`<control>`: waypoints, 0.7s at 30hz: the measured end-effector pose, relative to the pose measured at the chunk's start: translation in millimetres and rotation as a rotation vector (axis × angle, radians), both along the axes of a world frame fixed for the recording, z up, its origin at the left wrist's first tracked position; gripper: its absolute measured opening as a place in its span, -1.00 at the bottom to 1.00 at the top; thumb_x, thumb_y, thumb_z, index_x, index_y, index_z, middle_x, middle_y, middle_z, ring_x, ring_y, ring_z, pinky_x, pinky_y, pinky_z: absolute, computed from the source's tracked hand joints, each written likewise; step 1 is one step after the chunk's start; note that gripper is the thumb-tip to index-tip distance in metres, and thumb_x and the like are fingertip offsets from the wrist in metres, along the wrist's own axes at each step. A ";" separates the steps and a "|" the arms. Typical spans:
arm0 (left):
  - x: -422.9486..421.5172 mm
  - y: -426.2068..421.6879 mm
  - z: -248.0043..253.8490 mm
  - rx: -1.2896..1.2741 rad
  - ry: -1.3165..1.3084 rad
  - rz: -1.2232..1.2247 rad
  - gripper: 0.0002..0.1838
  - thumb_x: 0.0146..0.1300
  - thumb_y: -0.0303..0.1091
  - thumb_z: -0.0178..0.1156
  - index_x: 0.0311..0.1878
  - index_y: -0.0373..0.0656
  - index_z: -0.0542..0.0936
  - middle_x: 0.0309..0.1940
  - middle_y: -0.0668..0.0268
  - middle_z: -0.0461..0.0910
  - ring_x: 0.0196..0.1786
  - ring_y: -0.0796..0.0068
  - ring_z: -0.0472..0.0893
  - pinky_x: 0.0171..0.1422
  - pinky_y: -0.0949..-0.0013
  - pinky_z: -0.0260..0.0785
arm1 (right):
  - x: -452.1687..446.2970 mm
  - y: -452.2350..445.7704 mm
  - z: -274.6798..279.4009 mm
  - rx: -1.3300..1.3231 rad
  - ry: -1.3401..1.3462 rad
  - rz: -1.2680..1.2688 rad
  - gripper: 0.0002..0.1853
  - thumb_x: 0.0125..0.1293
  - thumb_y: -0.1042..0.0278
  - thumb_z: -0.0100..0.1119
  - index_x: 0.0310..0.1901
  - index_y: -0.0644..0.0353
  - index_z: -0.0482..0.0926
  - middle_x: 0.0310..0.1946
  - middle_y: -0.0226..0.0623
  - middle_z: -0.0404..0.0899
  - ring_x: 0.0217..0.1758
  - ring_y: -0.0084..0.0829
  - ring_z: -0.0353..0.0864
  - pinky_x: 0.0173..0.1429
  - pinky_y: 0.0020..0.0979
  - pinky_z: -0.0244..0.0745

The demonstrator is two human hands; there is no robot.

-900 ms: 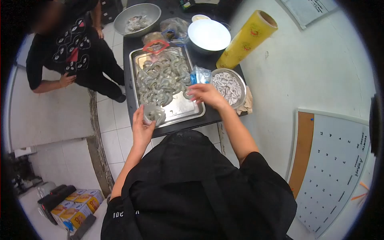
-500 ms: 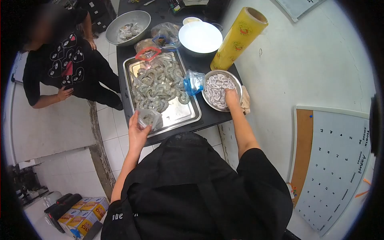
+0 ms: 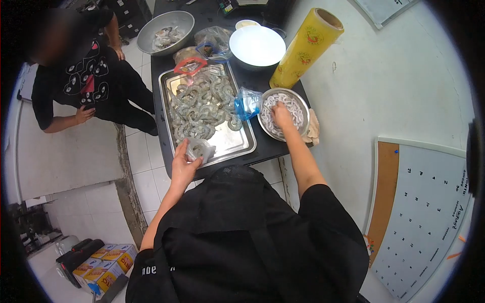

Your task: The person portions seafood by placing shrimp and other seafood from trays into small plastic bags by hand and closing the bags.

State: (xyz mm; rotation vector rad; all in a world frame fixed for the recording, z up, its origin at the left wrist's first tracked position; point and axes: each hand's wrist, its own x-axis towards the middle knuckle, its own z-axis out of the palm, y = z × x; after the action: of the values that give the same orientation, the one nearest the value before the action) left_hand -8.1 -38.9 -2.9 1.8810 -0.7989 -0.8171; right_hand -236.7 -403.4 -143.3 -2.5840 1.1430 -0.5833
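Observation:
My left hand (image 3: 186, 160) is closed on the rim of a small clear plastic bag (image 3: 200, 150) with a few greyish pieces inside. It holds the bag over the near left corner of a metal tray (image 3: 237, 146), where many grey raw shrimp (image 3: 202, 103) lie heaped. My right hand (image 3: 282, 115) reaches into a round metal bowl (image 3: 306, 108) of pale, curled pieces that look like peeled shrimp (image 3: 295, 113). Its fingers are bunched among the pieces; their tips are hidden. A blue-and-clear plastic bag (image 3: 247, 103) lies between tray and bowl.
Behind stand a white bowl (image 3: 257, 45), a yellow roll of wrap (image 3: 305, 48), filled plastic bags (image 3: 213, 40) and a grey metal bowl (image 3: 184, 30) with seafood. A cloth (image 3: 313, 129) lies beside the right bowl. A person in black (image 3: 86, 76) stands left of the table.
My right hand has moved left and slightly up within the bowl, from its right side toward the middle. My left hand and its bag have shifted slightly right.

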 end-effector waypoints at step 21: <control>1.2 7.3 10.6 -0.076 -0.110 0.020 -0.16 -0.06 -0.57 0.30 0.37 -0.26 0.23 0.25 0.12 0.30 -0.27 0.54 0.47 -0.13 0.51 0.41 | 17.9 8.3 36.8 0.365 0.046 -0.055 -0.74 0.03 0.26 0.21 -0.33 0.29 0.66 -0.48 0.04 0.61 -0.29 0.03 0.63 -0.13 -0.14 0.50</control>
State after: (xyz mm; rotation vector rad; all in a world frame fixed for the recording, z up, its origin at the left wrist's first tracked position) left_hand -6.9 -31.6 7.7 1.8760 -0.8649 -0.6666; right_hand -218.8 -395.2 -106.5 -2.2703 1.2101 -0.2931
